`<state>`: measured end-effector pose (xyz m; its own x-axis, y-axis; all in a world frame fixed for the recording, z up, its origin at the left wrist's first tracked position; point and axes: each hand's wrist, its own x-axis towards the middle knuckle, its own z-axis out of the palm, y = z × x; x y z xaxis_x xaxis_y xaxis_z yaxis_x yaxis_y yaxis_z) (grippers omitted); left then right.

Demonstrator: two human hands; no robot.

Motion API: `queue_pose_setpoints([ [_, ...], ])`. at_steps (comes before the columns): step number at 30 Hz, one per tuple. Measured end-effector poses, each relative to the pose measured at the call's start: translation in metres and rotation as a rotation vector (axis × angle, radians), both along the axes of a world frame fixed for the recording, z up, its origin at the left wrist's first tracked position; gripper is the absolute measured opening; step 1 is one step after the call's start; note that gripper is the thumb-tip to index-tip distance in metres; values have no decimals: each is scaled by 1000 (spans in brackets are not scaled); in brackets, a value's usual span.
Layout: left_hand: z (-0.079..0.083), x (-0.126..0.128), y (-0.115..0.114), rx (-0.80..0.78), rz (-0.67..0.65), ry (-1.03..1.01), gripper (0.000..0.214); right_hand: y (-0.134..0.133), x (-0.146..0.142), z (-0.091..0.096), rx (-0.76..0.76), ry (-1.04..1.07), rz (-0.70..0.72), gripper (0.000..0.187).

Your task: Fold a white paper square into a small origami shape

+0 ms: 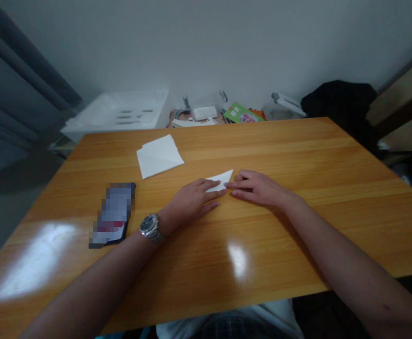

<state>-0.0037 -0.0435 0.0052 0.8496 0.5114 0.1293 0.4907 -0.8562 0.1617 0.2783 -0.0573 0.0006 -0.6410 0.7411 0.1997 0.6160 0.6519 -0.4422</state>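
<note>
A small piece of folded white paper [227, 176] with a pointed upper right corner lies on the wooden table. My left hand [199, 197] rests flat across its left part, fingers stretched out and slightly spread, covering some of it. At the paper's right edge, the extended index fingertip of my right hand [257, 187] touches it. The thumb of that hand is held apart below, and its other fingers are loosely bent. A silver watch [151, 228] is on my left wrist. Farther back and to the left lie stacked white paper sheets [160, 157].
A phone [112, 214] with a blurred screen lies left on the wooden table [280, 263]. Beyond the far edge are a white tray [121, 110], a green packet [243, 113], a clear container [206, 112] and a black cloth-like thing [340, 101].
</note>
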Motion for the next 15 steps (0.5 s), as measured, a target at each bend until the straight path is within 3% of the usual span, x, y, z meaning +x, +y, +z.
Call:
queue_pose_setpoints([
  [15,2,-2,1,-47,-11,-12,44,-3,-4,4,21,-15,25,31],
])
